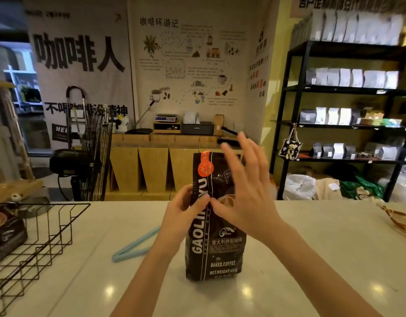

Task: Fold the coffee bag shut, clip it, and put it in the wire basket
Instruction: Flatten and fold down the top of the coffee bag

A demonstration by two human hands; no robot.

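A coffee bag (pixel 214 216) stands upright on the counter (pixel 311 248), top unfolded above both hands. Left hand (pixel 182 215) grips its side; right hand (pixel 245 191), fingers spread, lies flat against its front.

From my seat at the feed, both forearms come up from the bottom edge bare, with no sleeve reaching into view. My left hand (pixel 182 217) and my right hand (pixel 245 193) are bare as well; I see no gloves, rings, watch or bands. The fingers are slim, the nails short and plain, though motion blur softens the right fingertips.
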